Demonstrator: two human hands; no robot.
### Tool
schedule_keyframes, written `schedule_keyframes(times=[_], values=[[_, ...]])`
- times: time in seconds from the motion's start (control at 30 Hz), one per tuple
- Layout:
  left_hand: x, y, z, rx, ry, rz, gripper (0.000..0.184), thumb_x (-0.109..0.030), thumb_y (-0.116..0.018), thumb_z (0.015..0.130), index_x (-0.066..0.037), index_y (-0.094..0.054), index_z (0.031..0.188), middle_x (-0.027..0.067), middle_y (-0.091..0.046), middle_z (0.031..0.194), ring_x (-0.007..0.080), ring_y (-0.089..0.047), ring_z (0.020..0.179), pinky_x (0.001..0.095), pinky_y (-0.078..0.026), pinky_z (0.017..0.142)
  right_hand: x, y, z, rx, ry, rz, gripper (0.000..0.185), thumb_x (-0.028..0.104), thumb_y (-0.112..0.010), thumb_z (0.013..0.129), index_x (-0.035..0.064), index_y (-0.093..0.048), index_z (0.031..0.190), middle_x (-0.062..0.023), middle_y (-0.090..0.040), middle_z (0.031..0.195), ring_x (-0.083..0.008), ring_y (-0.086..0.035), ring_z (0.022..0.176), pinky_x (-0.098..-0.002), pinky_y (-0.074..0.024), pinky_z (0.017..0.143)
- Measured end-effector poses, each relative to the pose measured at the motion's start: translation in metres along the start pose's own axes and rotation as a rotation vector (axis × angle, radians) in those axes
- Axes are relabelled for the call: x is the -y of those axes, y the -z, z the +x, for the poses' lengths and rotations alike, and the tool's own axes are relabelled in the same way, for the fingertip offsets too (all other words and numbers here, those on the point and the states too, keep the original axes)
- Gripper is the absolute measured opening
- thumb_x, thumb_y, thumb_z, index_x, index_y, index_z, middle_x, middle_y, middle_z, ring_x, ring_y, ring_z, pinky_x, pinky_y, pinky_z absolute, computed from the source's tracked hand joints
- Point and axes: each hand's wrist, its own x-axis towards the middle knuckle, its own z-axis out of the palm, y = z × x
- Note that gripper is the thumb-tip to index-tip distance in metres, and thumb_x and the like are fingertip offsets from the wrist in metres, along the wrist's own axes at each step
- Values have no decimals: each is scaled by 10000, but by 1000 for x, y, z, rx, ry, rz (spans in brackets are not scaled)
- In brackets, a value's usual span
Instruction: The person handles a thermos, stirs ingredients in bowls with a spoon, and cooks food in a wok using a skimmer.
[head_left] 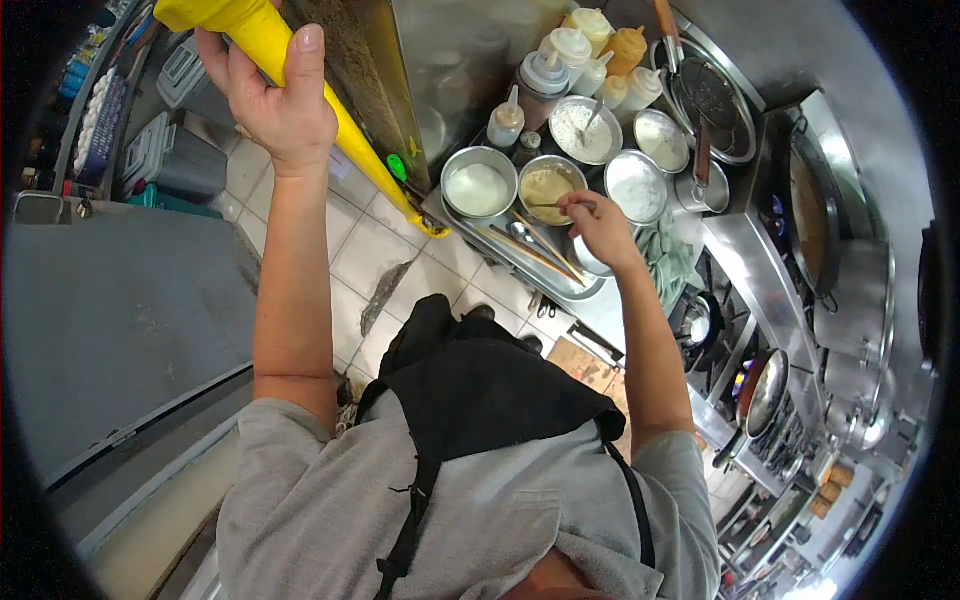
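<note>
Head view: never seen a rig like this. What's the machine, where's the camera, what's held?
There's no machine: these are a person's bare hands. The one picture comes from a camera worn on the head, looking forward and down, so their own arms and apron show below.

The left hand is at a yellow pole, thumb and fingers on either side; how firmly it grips is unclear. The right hand holds a thin utensil in a bowl of yellowish mixture.

Metal bowls stand on and around a metal tray, which also carries wooden sticks. Squeeze bottles stand behind.
</note>
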Motion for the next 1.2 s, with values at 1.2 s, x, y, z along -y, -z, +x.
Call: schedule_keyframes(times=[1.2], values=[[-2,-2,-1,-23,18,-19,445,-297,-607,918,16,-552,1230,168,-477,1293,284,-375,1261,378,-242,1082,2,-9,-15,-343,251,-617,236,284,-564,941,112,-699,1030,-164,-686,849,-365,-657,775,-420,-524,679]])
